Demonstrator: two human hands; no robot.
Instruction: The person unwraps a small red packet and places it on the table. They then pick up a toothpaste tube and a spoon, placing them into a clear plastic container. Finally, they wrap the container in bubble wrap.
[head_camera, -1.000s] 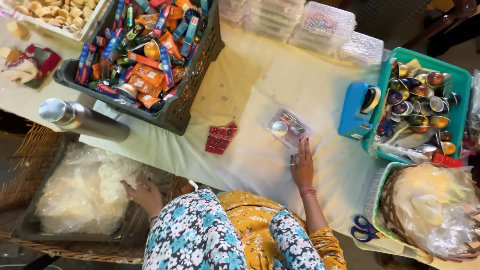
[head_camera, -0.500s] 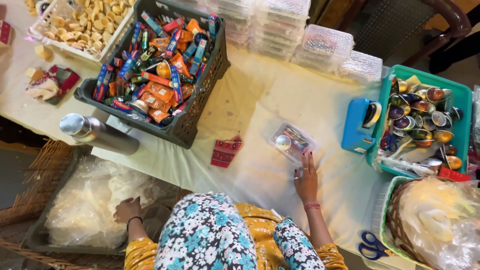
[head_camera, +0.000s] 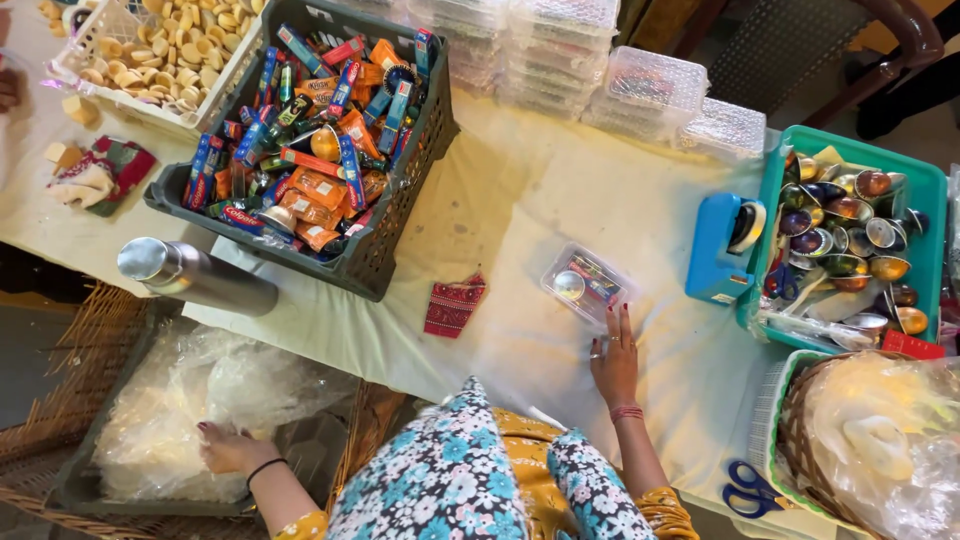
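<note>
Clear plastic box (head_camera: 588, 283) on the white tablecloth (head_camera: 640, 210), lid on, small colourful items inside, lying just past the right fingertips. Right hand (head_camera: 615, 362) flat on the cloth, palm down, fingers straight and slightly spread, gripping nothing; fingertips just short of the box, contact cannot be told. Left hand (head_camera: 228, 450) down below the table edge, resting on a heap of clear plastic bags (head_camera: 190, 400) in a grey tray (head_camera: 75, 490); fingers bent into the plastic, whether pinching a bag cannot be told. Small red pouch (head_camera: 452, 306) left of the box, flat on the cloth. Steel bottle (head_camera: 195, 277) lying on its side near the table edge. Dark crate (head_camera: 385, 245) of small packets and tubes behind the pouch. Blue tape dispenser (head_camera: 722, 250) right of the box, against a green bin (head_camera: 935, 215) of shiny small bowls. Stack of empty clear boxes (head_camera: 650, 85) at the far edge. Blue scissors (head_camera: 750, 490) at lower right, beside a wicker basket (head_camera: 800, 440) holding plastic-wrapped things
</note>
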